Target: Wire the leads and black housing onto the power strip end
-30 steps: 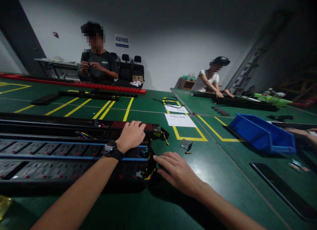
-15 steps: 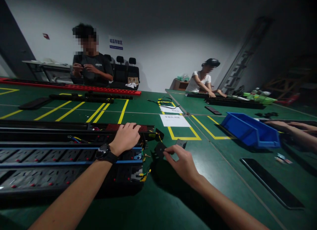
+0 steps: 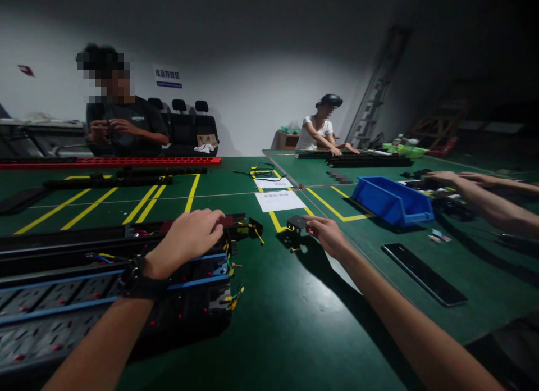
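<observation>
My left hand (image 3: 185,242), with a black watch on the wrist, rests curled on the end of a stack of long black power strips (image 3: 105,290), where yellow-green wires (image 3: 233,298) stick out. My right hand (image 3: 328,236) reaches out over the green table and pinches a small black end cap (image 3: 297,222) between thumb and fingers. A second small black part (image 3: 290,242) lies just below it on the table.
A blue bin (image 3: 391,203) stands to the right, and a black flat strip (image 3: 423,273) lies nearer. White paper sheets (image 3: 278,200) lie inside yellow floor-tape marks. Another person's arms (image 3: 475,197) reach in from the right. Two people sit at the far side.
My right hand picked up the black end cap by the strip's end and carried it away to the right. My view turned right. The left hand stayed on the strips.
</observation>
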A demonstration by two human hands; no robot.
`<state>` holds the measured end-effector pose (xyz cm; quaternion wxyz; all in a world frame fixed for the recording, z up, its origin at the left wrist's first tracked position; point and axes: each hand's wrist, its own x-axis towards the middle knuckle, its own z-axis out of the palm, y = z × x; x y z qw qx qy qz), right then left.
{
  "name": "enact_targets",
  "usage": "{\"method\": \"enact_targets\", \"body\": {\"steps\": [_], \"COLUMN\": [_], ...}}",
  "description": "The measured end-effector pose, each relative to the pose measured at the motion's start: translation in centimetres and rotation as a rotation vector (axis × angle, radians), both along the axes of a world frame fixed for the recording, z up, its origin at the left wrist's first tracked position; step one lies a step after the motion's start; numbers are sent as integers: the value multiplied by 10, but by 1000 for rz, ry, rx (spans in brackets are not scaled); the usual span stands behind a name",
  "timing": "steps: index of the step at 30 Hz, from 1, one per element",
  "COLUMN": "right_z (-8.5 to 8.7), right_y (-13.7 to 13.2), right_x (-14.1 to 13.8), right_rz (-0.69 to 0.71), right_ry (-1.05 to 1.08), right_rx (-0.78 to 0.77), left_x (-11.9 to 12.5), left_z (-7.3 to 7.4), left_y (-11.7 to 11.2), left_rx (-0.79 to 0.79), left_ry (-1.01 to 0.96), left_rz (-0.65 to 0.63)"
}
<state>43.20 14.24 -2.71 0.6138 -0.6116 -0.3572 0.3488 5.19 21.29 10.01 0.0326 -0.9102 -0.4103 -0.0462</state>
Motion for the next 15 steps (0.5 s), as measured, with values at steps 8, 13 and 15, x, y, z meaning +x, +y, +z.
{"method": "enact_targets", "body": {"steps": [8,13,15], "right_z": [-4,2,5], "right_y": [2,-3,-5], "right_x": [21,18,16], "right_rz": [42,161,222], "right_ry": [33,66,61], "right_rx": [-98,-153,-173], "left_x": [8,18,19], "left_z": [23,19,17], "left_y": [-40,-51,-50], "left_rx": [-368,-428,-425], "left_ry": [202,352,348], "left_rz": [-92,-100,-110]}}
